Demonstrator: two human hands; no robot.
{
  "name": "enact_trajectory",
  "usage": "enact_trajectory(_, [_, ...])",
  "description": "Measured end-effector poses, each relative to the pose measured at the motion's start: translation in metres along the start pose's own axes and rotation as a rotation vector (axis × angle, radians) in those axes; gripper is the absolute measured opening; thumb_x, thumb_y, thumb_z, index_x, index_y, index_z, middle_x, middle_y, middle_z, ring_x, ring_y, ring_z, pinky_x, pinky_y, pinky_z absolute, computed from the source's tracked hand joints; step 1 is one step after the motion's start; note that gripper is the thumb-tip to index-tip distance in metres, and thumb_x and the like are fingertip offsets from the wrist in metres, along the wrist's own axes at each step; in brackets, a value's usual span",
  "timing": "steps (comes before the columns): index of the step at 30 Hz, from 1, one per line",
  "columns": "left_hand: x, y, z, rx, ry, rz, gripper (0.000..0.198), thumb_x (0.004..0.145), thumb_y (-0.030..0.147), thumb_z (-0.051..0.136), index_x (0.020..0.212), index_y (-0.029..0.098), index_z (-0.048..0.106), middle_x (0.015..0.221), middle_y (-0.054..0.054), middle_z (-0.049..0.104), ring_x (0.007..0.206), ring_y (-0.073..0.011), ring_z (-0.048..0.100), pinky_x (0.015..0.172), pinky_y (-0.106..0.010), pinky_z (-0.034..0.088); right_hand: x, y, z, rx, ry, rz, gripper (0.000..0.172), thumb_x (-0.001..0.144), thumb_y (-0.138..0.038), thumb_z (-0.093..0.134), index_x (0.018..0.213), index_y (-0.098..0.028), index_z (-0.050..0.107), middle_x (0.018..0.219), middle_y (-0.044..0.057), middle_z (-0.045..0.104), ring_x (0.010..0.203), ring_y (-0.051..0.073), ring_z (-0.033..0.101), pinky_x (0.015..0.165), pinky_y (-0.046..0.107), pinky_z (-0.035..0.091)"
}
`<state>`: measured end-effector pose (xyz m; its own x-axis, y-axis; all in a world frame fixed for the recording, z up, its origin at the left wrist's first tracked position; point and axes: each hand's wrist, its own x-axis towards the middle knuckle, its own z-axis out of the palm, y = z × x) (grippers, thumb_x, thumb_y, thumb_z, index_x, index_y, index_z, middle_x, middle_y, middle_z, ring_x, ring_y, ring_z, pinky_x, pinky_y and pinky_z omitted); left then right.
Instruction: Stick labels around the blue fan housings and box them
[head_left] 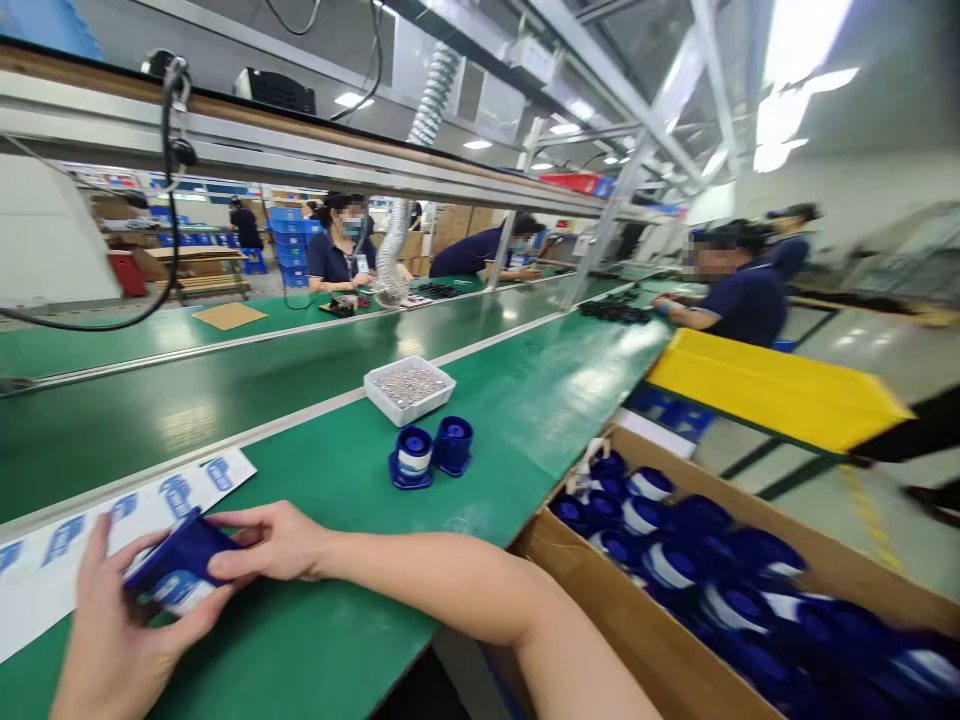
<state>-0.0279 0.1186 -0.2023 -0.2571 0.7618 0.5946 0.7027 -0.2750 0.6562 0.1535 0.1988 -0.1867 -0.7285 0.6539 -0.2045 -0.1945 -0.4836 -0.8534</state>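
Note:
A dark blue plastic housing [196, 548] with a blue-and-white label is held tilted above the green bench at lower left. My left hand [124, 620] wraps its lower left side, thumb under the label. On the right side of the housing, my right hand [274, 542] grips with thumb and fingers. Just behind lies a white sheet of blue-printed labels [169, 500], partly covered by my left hand. Farther right on the bench stand two more blue housings, one with a white band [412, 458] and one plain on its visible side [454, 447].
A white tray [390, 403] of small metal parts sits behind the two housings. At right, a cardboard box [592, 590] holds many blue housings, near a yellow-topped surface [780, 385]. A metal shelf [300, 155] crosses overhead. Several co-workers sit along the line.

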Motion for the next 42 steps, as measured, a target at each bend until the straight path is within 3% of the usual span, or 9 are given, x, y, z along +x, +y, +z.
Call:
enact_trajectory(3, [-0.002,0.014,0.001,-0.043,0.002,-0.058,0.113,0.056,0.054,0.096,0.152,0.031,0.041,0.175,-0.010,0.010,0.154,-0.0510,0.029,0.089,-0.061,0.065,-0.004,-0.002,0.001,0.030,-0.025,-0.040,0.119,0.038,-0.047,0.106,0.145,-0.017,0.063,0.100,0.005,0.073,0.076,0.009,0.069,0.072,0.020,0.061])
enact_trajectory(7, [0.001,0.012,-0.001,-0.496,-0.070,-0.101,0.137,0.051,0.056,0.101,0.160,0.036,0.021,0.172,-0.019,0.015,0.137,-0.0423,0.055,0.089,-0.044,0.066,-0.005,-0.006,-0.005,0.069,-0.177,-0.051,0.109,0.058,-0.054,0.101,0.148,-0.016,0.054,0.115,0.011,0.072,0.095,0.017,0.072,0.086,0.030,0.062])
enact_trajectory(9, [0.000,0.007,-0.004,-0.641,-0.159,-0.107,0.131,0.054,0.076,0.091,0.159,0.030,0.029,0.168,-0.020,0.026,0.144,-0.0430,0.048,0.101,-0.045,0.061,-0.006,-0.007,-0.009,0.069,-0.266,-0.027,0.097,0.067,-0.057,0.095,0.145,-0.015,0.054,0.119,0.014,0.070,0.096,0.018,0.073,0.087,0.033,0.062])
enact_trajectory(11, [-0.003,0.005,-0.005,-0.736,-0.247,-0.200,0.110,0.074,0.085,0.070,0.159,0.026,0.032,0.164,-0.020,0.034,0.147,-0.0409,0.045,0.110,-0.048,0.055,-0.008,-0.008,-0.012,0.064,-0.324,-0.016,0.089,0.074,-0.058,0.091,0.143,-0.016,0.054,0.122,0.015,0.069,0.098,0.018,0.072,0.089,0.032,0.061])
enact_trajectory(14, [-0.007,0.010,-0.004,-0.741,-0.283,-0.351,0.079,0.100,0.073,0.043,0.161,0.023,0.032,0.161,-0.016,0.041,0.144,-0.0332,0.049,0.118,-0.048,0.048,-0.011,-0.006,-0.012,0.042,-0.389,-0.005,0.084,0.077,-0.056,0.089,0.143,-0.019,0.053,0.128,0.014,0.067,0.106,0.019,0.071,0.095,0.036,0.060])
enact_trajectory(19, [-0.008,0.021,-0.004,-0.572,-0.213,-0.334,0.073,0.103,0.071,0.034,0.155,0.021,0.042,0.146,-0.013,0.056,0.128,-0.0265,0.059,0.110,-0.040,0.052,-0.011,0.000,-0.007,-0.048,-0.479,-0.010,0.083,0.079,-0.053,0.089,0.145,-0.020,0.053,0.130,0.016,0.066,0.111,0.023,0.071,0.097,0.039,0.059])
enact_trajectory(23, [-0.006,0.024,-0.012,-0.544,-0.320,-0.329,0.074,0.104,0.072,0.027,0.155,0.019,0.037,0.133,-0.014,0.062,0.110,-0.0233,0.064,0.103,-0.040,0.053,-0.013,0.005,-0.004,-0.122,-0.461,-0.120,0.077,0.084,-0.056,0.083,0.144,-0.018,0.054,0.139,0.015,0.061,0.121,0.022,0.066,0.105,0.037,0.056])
enact_trajectory(34, [-0.018,0.020,-0.012,-0.497,-0.452,-0.263,0.080,0.103,0.072,0.032,0.160,0.020,0.010,0.163,-0.019,0.030,0.152,-0.0293,0.036,0.131,-0.051,0.023,-0.020,0.013,-0.004,-0.372,-0.307,-0.253,0.078,0.089,-0.062,0.075,0.144,-0.013,0.050,0.139,0.016,0.059,0.119,0.018,0.064,0.110,0.033,0.054])
enact_trajectory(42, [-0.012,0.028,-0.014,-0.292,-0.452,-0.227,0.065,0.105,0.065,0.034,0.146,0.015,0.033,0.139,-0.018,0.058,0.122,-0.0271,0.060,0.110,-0.046,0.046,-0.022,0.021,0.006,-0.411,-0.125,-0.289,0.083,0.087,-0.066,0.074,0.145,-0.011,0.051,0.122,0.013,0.065,0.103,0.015,0.063,0.090,0.026,0.059])
